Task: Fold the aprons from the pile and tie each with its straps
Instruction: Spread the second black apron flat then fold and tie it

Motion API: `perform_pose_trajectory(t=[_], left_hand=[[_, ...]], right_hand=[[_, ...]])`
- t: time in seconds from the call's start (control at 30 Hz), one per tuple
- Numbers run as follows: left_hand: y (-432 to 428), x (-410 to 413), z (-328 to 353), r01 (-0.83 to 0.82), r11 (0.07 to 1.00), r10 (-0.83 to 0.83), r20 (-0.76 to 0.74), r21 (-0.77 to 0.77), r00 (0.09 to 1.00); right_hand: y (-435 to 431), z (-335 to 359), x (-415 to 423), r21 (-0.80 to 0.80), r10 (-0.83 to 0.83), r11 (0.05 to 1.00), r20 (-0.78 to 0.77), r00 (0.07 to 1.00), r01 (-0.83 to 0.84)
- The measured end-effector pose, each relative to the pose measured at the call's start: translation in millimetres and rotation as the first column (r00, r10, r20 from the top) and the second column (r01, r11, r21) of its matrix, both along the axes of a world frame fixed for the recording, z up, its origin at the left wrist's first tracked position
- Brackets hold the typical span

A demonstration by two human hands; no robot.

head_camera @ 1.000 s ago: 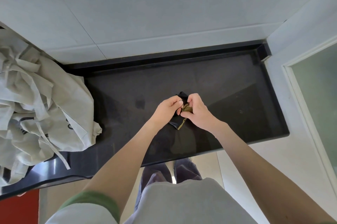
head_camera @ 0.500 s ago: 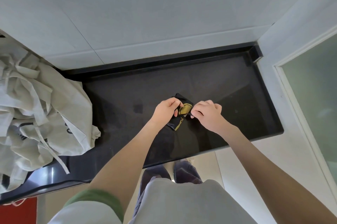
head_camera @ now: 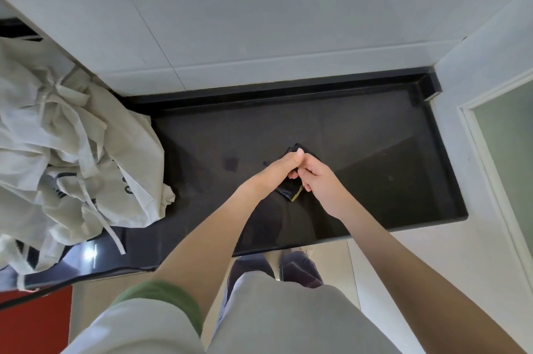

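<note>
Left hand (head_camera: pixel 280 169), right hand (head_camera: pixel 317 180) pinch dark folded apron (head_camera: pixel 290 193) on counter (head_camera: pixel 380 148); beige pile (head_camera: pixel 72 151) nearby.

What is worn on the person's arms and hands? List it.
Both forearms are bare; left hand and right hand show no gloves, watch or rings. The left arm's pale grey short sleeve ends in a green cuff band. The right sleeve is out of view.

Head camera looks steeply down, close over the black counter (head_camera: pixel 375 151).
</note>
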State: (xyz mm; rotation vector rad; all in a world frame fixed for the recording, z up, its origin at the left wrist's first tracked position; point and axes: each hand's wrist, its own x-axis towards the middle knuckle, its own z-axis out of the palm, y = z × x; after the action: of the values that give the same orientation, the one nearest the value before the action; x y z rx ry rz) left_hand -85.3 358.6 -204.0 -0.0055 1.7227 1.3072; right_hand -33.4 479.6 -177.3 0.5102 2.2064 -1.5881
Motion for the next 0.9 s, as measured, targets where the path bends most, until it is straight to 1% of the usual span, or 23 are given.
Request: perform_pose_trajectory(t=[0.03, 0.1, 0.13, 0.23, 0.27, 0.37, 0.47, 0.6, 0.73, 0.8, 0.9], left_hand=[[-2.6, 1.1, -1.8, 0.048, 0.998, -0.047, -0.045, 0.031, 0.998], [-5.2, 1.8, -3.6, 0.103, 0.994, -0.097, -0.118, 0.038, 0.988], [-4.7, 2.3, -3.5, 0.117, 0.993, -0.113, -0.133, 0.029, 0.985], [-5.3, 4.0, -3.1, 0.175, 0.985, -0.172, -0.154, 0.007, 0.973], [-6.1, 3.8, -1.3, 0.179, 0.984, -0.176, -0.147, 0.006, 0.973], [-6.9, 2.5, 0.2, 0.154, 0.987, -0.147, -0.144, 0.036, 0.979], [-7.1, 0.8, -7.6, 0.114, 0.993, -0.111, -0.107, 0.024, 0.988], [-9.6, -2.6, -8.9, 0.166, 0.986, -0.165, -0.098, 0.001, 0.981], [-10.9, -3.0, -3.0, 0.246, 0.969, -0.248, -0.179, -0.032, 0.952], [-11.8, 0.0, -2.2, 0.184, 0.981, -0.191, -0.252, -0.053, 0.949], [-12.7, 8.0, -8.4, -0.008, 1.0, 0.002, -0.35, -0.014, 0.937]], right_hand=[[-0.5, 1.0, 0.4, 0.001, 0.01, 1.0, -0.026, 1.0, -0.01], [1.3, 0.5, 0.8, 0.01, 0.048, 0.999, -0.064, 0.997, -0.047], [3.3, 0.5, 0.0, 0.0, 0.038, 0.999, -0.039, 0.999, -0.038], [5.8, -2.0, -6.9, 0.002, -0.076, 0.997, 0.081, 0.994, 0.076], [4.7, -2.9, -9.0, 0.023, -0.1, 0.995, 0.098, 0.99, 0.098], [-1.0, -4.3, -13.9, 0.089, -0.117, 0.99, 0.079, 0.99, 0.11], [0.7, -7.8, -13.9, 0.18, -0.091, 0.981, 0.101, 0.991, 0.072], [3.9, -9.2, -11.4, 0.168, -0.077, 0.984, 0.082, 0.994, 0.062], [4.2, -8.1, -10.2, 0.206, 0.014, 0.978, -0.007, 1.0, -0.013], [2.7, -10.7, -7.6, 0.182, -0.001, 0.983, -0.043, 0.999, 0.008], [-0.2, -15.3, -4.0, 0.019, -0.189, 0.982, 0.024, 0.982, 0.188]])
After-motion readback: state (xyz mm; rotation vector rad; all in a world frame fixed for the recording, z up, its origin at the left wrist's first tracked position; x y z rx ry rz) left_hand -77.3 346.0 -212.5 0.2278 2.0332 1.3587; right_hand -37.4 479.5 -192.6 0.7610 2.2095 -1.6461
